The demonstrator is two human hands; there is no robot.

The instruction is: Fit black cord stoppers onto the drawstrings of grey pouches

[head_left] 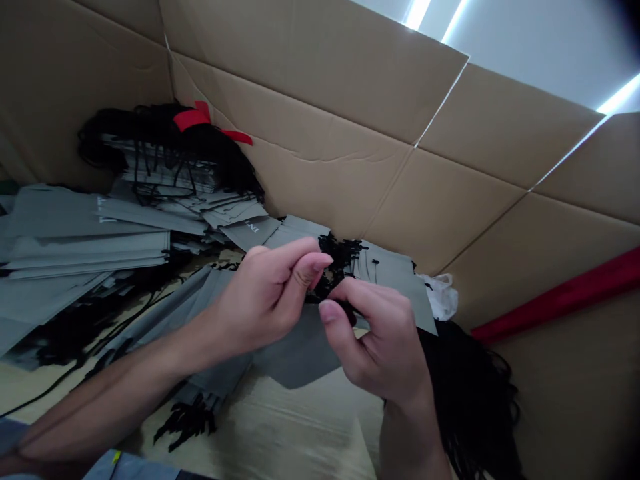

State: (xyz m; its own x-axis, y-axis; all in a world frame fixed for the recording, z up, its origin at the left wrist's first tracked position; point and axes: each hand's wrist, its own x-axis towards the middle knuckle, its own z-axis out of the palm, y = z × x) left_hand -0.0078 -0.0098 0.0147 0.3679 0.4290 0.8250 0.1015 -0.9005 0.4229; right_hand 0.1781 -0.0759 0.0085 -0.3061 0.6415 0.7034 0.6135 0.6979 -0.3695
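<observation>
My left hand [273,290] is closed, with thumb and forefinger pressed together at the tips; what they pinch is too small to make out. Close by on the right, my right hand [383,333] is curled, its thumb and forefinger pinching a dark bit of black cord [350,312]. Below both hands is a flat grey piece [295,357], like a bag panel, its upper edge hidden behind my fingers. Behind them, more grey pieces [395,270] lie with tufts of black cord [340,253] at their edges.
Stacks of grey pieces [90,247] fill the left side. A bundle of black cords with a red strip [193,119] tops a pile at the back. Another black cord bundle [470,400] lies right. Cardboard walls [310,87] enclose the back; clear plastic [443,297] and a red band [560,297] are right.
</observation>
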